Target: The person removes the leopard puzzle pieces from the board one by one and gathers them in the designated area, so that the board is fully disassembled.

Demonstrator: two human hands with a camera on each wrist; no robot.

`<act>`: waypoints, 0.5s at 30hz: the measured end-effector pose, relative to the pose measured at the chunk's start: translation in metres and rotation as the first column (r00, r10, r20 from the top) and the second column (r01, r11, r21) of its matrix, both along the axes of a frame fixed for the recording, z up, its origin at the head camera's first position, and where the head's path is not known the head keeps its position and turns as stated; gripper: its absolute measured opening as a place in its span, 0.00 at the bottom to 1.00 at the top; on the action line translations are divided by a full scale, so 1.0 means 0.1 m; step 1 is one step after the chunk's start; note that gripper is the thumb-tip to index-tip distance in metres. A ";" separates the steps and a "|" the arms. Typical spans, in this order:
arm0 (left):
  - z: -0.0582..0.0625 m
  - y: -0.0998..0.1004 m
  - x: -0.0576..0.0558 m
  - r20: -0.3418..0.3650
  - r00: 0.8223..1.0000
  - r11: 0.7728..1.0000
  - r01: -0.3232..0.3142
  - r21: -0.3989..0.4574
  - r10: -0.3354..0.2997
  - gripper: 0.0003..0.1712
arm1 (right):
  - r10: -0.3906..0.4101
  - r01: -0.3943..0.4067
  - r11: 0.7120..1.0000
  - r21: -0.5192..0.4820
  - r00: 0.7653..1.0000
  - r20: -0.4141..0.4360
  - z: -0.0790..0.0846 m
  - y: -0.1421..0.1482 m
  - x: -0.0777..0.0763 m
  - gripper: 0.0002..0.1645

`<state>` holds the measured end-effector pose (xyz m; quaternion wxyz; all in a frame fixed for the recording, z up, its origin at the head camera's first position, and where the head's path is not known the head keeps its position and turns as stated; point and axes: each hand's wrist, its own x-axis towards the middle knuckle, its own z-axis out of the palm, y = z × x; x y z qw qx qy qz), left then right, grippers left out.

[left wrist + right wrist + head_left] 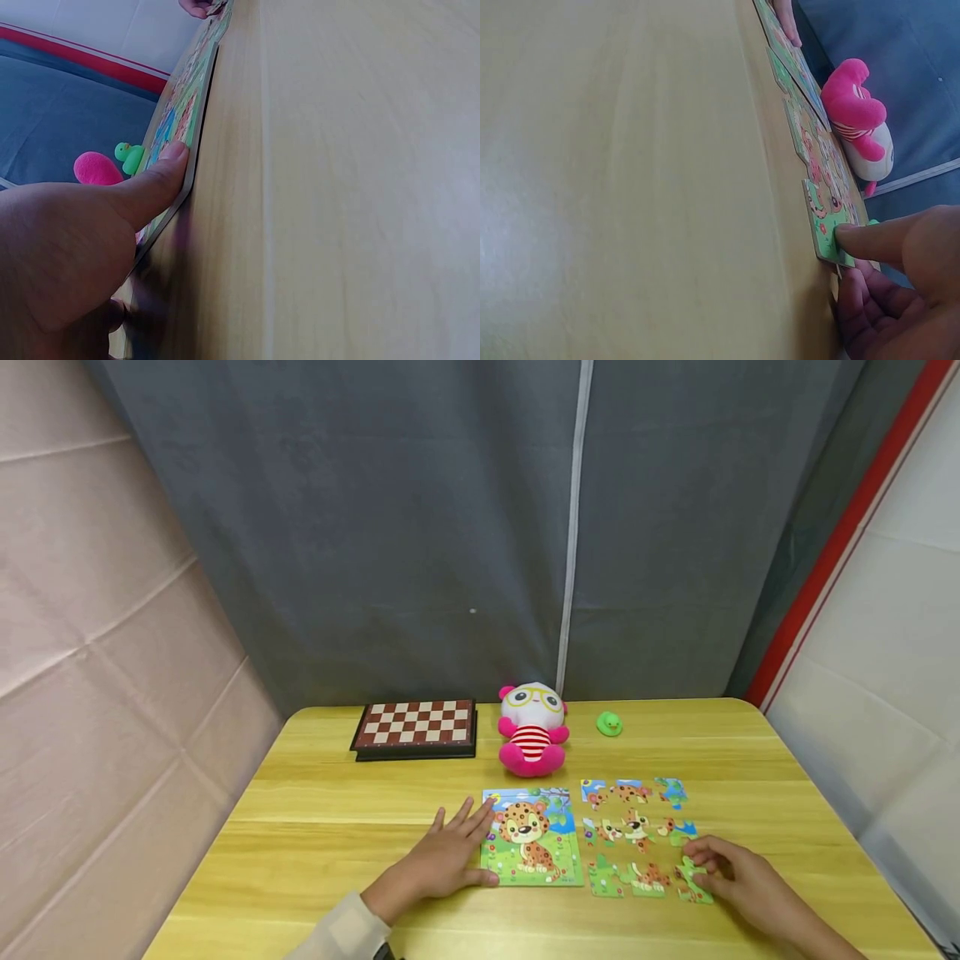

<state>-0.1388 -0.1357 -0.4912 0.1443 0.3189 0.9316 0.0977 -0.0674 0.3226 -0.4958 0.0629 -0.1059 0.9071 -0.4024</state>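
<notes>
A leopard picture puzzle board (pixel 529 842) lies flat on the table, its cartoon picture whole. My left hand (pixel 445 858) rests at its left side with fingers spread; the thumb (pixel 161 178) lies along the board's near edge in the left wrist view. Right of the board, loose puzzle pieces are laid out in three spaced rows. My right hand (pixel 738 878) pinches the lower-right corner puzzle piece (pixel 821 217), thumb on its printed face and curled fingers by its outer edge. Another loose piece (pixel 648 878), with the leopard's body on it, lies just left.
Behind the puzzle sits a pink and white plush panda (pixel 531 731) in a striped shirt. A folded chessboard case (pixel 415 728) lies at the back left and a small green toy duck (pixel 609 723) at the back right. A grey curtain (pixel 420 527) hangs behind the table.
</notes>
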 end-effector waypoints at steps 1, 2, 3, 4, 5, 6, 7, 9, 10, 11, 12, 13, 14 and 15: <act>-0.01 0.00 0.00 -0.003 1.000 1.000 0.001 -0.005 -0.001 0.58 | -0.003 0.003 1.000 0.000 1.000 0.000 0.00 0.00 0.00 0.17; -0.01 0.00 -0.01 -0.005 1.000 1.000 0.002 -0.007 -0.002 0.58 | -0.007 0.007 1.000 0.002 1.000 0.000 0.00 0.00 0.01 0.17; -0.02 0.00 -0.01 -0.007 1.000 1.000 0.002 -0.010 -0.002 0.58 | -0.012 0.012 1.000 0.004 1.000 0.000 0.00 -0.01 0.01 0.17; -0.02 0.00 -0.01 -0.009 1.000 1.000 0.003 -0.012 -0.003 0.58 | -0.016 0.016 1.000 0.005 1.000 -0.001 0.00 -0.01 0.01 0.17; -0.02 0.00 -0.02 -0.010 1.000 1.000 0.003 -0.012 -0.003 0.58 | -0.021 0.021 1.000 0.008 1.000 -0.004 0.00 -0.02 0.02 0.17; -0.02 0.00 -0.02 -0.011 1.000 1.000 0.003 -0.012 -0.003 0.58 | -0.025 0.025 1.000 0.011 1.000 -0.004 0.00 -0.02 0.02 0.17; -0.02 0.00 -0.02 -0.012 1.000 1.000 0.004 -0.012 -0.004 0.58 | -0.029 0.029 0.999 0.015 1.000 -0.008 0.00 -0.02 0.02 0.17; -0.02 0.00 -0.02 -0.010 1.000 1.000 0.003 -0.009 -0.003 0.58 | -0.041 0.041 0.999 0.020 0.999 -0.007 0.00 -0.03 0.03 0.17; -0.02 0.00 -0.01 -0.010 1.000 1.000 0.002 -0.008 -0.003 0.58 | -0.048 0.048 0.999 0.021 0.999 -0.006 0.00 -0.04 0.03 0.17; -0.02 0.00 -0.01 -0.010 1.000 1.000 0.002 -0.008 -0.002 0.58 | -0.052 0.052 0.998 0.019 0.999 0.002 0.01 -0.04 0.03 0.17; -0.02 0.00 -0.01 -0.011 1.000 1.000 0.002 -0.007 -0.002 0.58 | -0.055 0.055 0.998 0.018 0.998 0.009 0.01 -0.04 0.03 0.17; -0.02 0.00 -0.01 -0.011 1.000 1.000 0.002 -0.008 -0.002 0.58 | -0.061 0.060 0.998 0.014 0.998 0.020 0.01 -0.04 0.03 0.18; -0.03 0.00 -0.01 -0.012 1.000 1.000 0.002 -0.009 -0.002 0.58 | -0.061 0.061 0.998 0.011 0.998 0.028 0.01 -0.04 0.03 0.18; -0.03 0.00 -0.01 -0.014 1.000 1.000 0.002 -0.010 -0.002 0.58 | -0.062 0.062 0.998 0.008 0.997 0.038 0.02 -0.03 0.03 0.18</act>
